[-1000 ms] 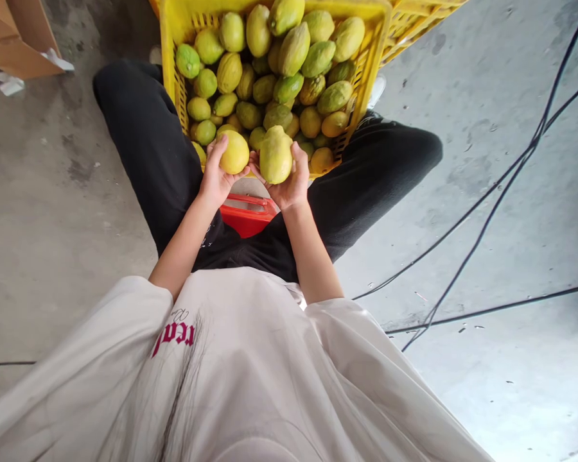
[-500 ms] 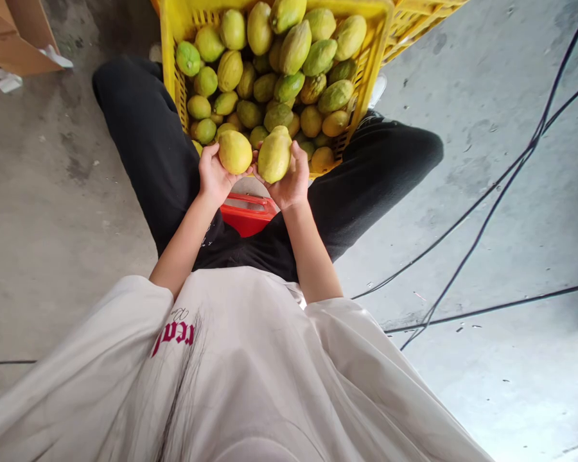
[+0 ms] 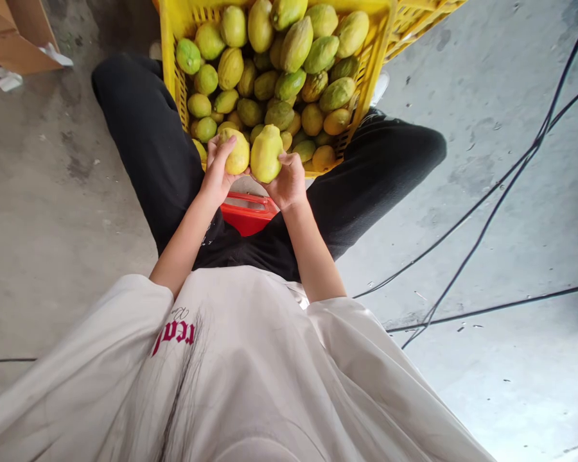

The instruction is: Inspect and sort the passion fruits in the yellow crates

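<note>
My left hand (image 3: 216,174) is closed round a round yellow fruit (image 3: 239,156). Beside it, my right hand (image 3: 288,181) grips a longer yellow-green fruit (image 3: 266,153) from below. The two fruits are side by side and close to touching, just over the near edge of a yellow plastic crate (image 3: 169,77). The crate is heaped with several green and yellow fruits (image 3: 289,61). I sit with a black-trousered leg on each side of the crate.
A red plastic object (image 3: 247,212) lies between my legs under my hands. Another yellow crate (image 3: 417,22) stands behind the first. Black cables (image 3: 491,205) run across the concrete floor on the right. A cardboard box (image 3: 9,32) sits at the far left.
Both hands have turned their fruits and shifted slightly left and up toward the crate. The long fruit now stands more upright, close against the round one.
</note>
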Demonstrator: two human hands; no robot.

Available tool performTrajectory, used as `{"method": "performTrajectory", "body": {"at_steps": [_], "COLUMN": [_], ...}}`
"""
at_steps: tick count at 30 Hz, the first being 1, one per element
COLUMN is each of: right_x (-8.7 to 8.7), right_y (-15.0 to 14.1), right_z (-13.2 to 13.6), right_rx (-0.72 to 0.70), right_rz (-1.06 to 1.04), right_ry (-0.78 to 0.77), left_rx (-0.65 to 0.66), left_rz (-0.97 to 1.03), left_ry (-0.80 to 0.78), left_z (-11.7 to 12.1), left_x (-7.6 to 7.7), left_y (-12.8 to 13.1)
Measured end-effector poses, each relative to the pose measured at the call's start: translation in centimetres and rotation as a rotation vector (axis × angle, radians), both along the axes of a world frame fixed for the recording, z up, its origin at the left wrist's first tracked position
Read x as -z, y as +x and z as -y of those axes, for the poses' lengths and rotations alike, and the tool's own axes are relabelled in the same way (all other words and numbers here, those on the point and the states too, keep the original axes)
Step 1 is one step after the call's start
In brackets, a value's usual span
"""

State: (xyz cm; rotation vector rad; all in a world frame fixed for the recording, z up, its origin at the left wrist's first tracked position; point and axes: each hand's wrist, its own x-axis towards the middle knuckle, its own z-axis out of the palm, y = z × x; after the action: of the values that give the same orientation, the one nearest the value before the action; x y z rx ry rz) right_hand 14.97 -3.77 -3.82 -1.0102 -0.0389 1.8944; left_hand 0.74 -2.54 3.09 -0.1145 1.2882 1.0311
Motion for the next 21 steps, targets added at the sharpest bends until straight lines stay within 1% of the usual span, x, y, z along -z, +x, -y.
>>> {"method": "performTrajectory", "body": {"at_steps": [3,7,11,15,18,21], "right_x": [0.53,1.04,0.99,0.93,0.71,0.42], "right_y": [0.26,0.73,0.94,0.77,0.49,0.40], "right_z": [-0.15,-0.22,-0.13,-0.33,-0.21,0.15], "right_rx": [-0.002,0.036,0.078,0.058,0.052,0.028], "right_rz": [0.002,-0.052,-0.029,-0.008,0.048,0.093], "right_ry": [-0.004,-0.007,0.039,0.021,0.019,-0.021], "left_rx": [0.014,-0.027,0.005,0.048,0.060,0.084], "left_rz": [-0.004,0.017,0.042,0.024,0.011,-0.006], "left_ry": [0.024,0.033,0.006,0.084,0.050,0.027], "left_z": [-0.11,-0.33,-0.24,0.22,0.39,0.25], "left_x": [0.37,0.87,0.93,0.83,0.94,1.06], "left_y": [-0.24,-0.47,-0.46,-0.40,-0.32,-0.20]}}
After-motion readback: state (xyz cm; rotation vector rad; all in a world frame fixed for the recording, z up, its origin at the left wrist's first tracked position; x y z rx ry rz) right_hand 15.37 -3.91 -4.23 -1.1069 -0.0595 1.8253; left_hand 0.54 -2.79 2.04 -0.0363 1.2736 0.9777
